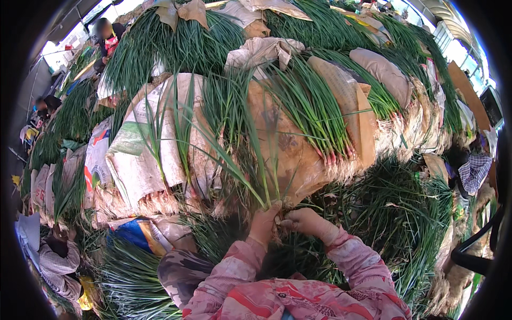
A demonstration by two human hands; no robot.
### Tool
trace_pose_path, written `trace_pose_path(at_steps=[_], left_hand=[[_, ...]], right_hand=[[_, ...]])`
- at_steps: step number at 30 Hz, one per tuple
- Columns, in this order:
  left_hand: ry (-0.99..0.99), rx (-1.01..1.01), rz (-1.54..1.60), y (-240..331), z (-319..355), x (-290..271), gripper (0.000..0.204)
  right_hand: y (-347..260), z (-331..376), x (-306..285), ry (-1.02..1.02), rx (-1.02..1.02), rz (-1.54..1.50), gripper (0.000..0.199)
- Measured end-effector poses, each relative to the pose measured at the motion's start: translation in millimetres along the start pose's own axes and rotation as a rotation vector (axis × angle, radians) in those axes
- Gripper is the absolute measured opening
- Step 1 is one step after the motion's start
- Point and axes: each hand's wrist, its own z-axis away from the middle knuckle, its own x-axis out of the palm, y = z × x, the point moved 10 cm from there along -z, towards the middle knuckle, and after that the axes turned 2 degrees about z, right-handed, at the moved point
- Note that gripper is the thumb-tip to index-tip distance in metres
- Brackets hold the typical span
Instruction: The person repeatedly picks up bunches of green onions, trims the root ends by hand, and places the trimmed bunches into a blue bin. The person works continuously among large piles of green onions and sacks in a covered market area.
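My left hand [263, 223] is closed around the lower stems of a few green onions [262, 184], whose long leaves fan upward and to the left. Close beside it, my right hand [308, 222] is pinched at the root end, its fingertips on something too small to make out. Beyond the hands, a brown sack [280, 144] lies over the heap. On it rests a bundle of green onions [314, 106] with reddish-white bases and pale roots. More loose green onions [184, 125] lie to the left on a dirty white sack [141, 128].
Loose green leaves [384, 213] pile up at the right. A heap of green onions [138, 282] lies at lower left beside a blue and yellow sack [133, 234]. Large stacks [176, 48] rise behind. Other people work at the left, one in a grey sleeve [61, 266].
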Motion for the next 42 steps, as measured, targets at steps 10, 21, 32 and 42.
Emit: trace_pose_path(at_steps=[10, 21, 32, 42], left_hand=[[0.105, 0.004, -0.256, 7, 26, 5, 0.019], [0.065, 0.010, -0.342, 7, 29, 13, 0.023], [0.067, 0.082, -0.197, 32, 36, 24, 0.020], [0.078, 0.007, -0.117, 11, 19, 14, 0.021]], right_hand=[[64, -6, -58, 0.826, 0.288, -0.645, 0.024], [-51, -16, -52, 0.572, -0.007, 0.320, 0.033], [41, -11, -125, 0.297, 0.153, 0.248, 0.016], [2, -2, -161, 0.669, 0.175, 0.350, 0.024]])
